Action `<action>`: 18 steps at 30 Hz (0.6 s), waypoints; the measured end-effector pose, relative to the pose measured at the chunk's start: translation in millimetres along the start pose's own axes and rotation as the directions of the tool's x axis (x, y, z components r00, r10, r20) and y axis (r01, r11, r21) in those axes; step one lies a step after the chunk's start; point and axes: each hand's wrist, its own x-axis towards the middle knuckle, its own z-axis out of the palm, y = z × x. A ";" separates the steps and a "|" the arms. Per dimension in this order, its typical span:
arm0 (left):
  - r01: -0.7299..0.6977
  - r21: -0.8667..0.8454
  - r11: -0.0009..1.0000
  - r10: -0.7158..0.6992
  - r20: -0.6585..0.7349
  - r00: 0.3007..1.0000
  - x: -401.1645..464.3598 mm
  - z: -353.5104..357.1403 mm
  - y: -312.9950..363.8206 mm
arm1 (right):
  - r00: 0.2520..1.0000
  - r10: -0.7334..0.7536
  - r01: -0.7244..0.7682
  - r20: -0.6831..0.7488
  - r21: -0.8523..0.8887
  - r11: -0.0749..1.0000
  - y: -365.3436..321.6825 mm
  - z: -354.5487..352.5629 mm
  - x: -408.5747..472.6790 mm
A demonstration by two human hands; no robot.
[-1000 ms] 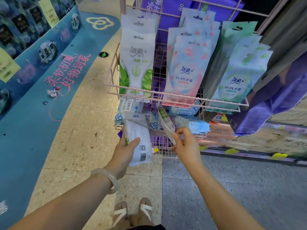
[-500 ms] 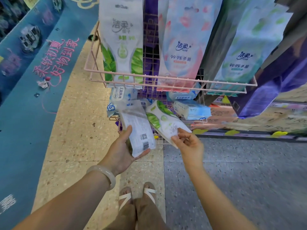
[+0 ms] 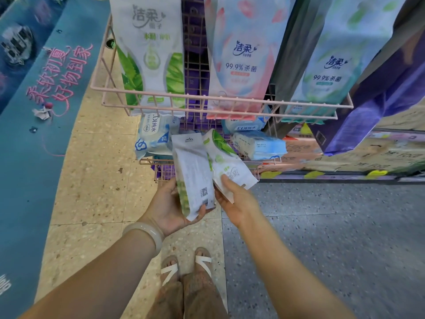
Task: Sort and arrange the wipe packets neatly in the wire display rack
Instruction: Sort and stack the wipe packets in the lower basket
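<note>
- Left hand (image 3: pixel 171 203) fingers clasp a white packet (image 3: pixel 192 173), back side up w/ barcode; right hand (image 3: pixel 236 200) pinches a green-leaf packet (image 3: pixel 226 161) by its end. Both just in front of the lower wire basket (image 3: pixel 161 168).
- Best bet: turn both face-out, same way up, stack edges flush, then slot w/ the matching green-leaf hanging pack (image 3: pixel 149 54) at the upper rack's (image 3: pixel 218 97) left end.
- Blue packs (image 3: pixel 154 137) lie jumbled in the lower basket.
- Shop aisle, speckled floor (image 3: pixel 96 169), blue floor graphic (image 3: pixel 30 134) on the left.

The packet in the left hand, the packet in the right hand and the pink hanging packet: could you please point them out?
Left-hand packet (image 3: pixel 194 173): head view, printed back.
Right-hand packet (image 3: pixel 226 161): head view, front face.
Pink hanging packet (image 3: pixel 241 65): head view, front label.
</note>
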 end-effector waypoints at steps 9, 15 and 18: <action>-0.143 0.092 0.985 0.150 -0.079 0.985 0.0 -5.5 -11.3 | 0.957 -0.284 0.290 0.062 -0.244 0.925 -14.9 -24.7 -9.3; -0.401 0.207 0.892 0.430 -0.117 0.895 -18.3 -4.6 5.6 | 0.950 -0.313 0.312 0.001 -0.096 0.945 -47.9 -57.8 -23.2; -0.470 0.140 0.871 0.487 -0.141 0.862 -24.1 -6.7 8.4 | 0.947 -0.317 0.320 -0.051 0.061 0.945 -60.3 -63.8 -28.8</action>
